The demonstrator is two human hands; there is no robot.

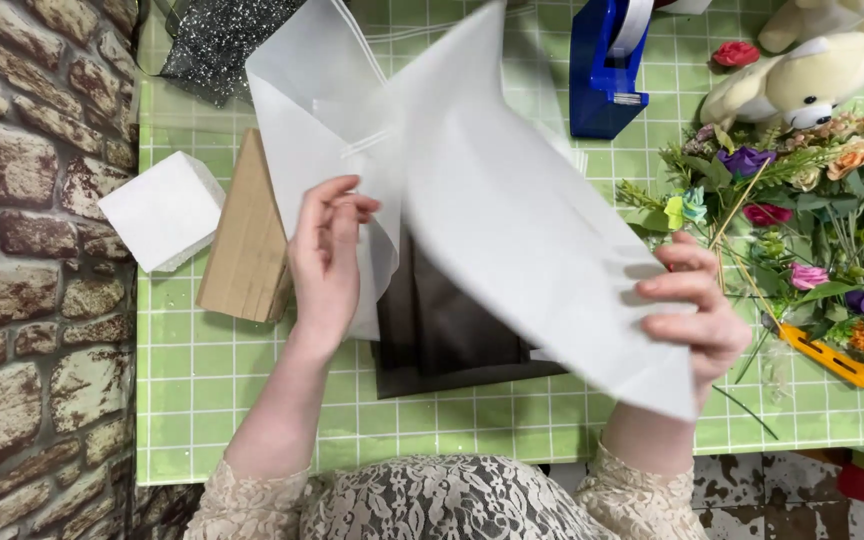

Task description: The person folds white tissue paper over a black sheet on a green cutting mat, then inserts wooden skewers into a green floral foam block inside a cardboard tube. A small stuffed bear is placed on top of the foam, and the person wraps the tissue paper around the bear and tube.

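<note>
I hold a large sheet of white wrapping paper (512, 220) lifted over a green checked table (252, 400). My left hand (324, 262) pinches the sheet's left fold between thumb and fingers. My right hand (694, 308) grips its lower right edge. The sheet is blurred and slants from upper left to lower right. Under it lies a dark brown sheet (442, 340), partly hidden.
A wooden block (247, 235) and a white foam cube (164, 210) lie at the left by a brick-pattern wall. A blue tape dispenser (607, 70) stands at the back. Mixed flowers (812, 220), a yellow cutter (837, 362) and a plush bear (812, 70) are on the right.
</note>
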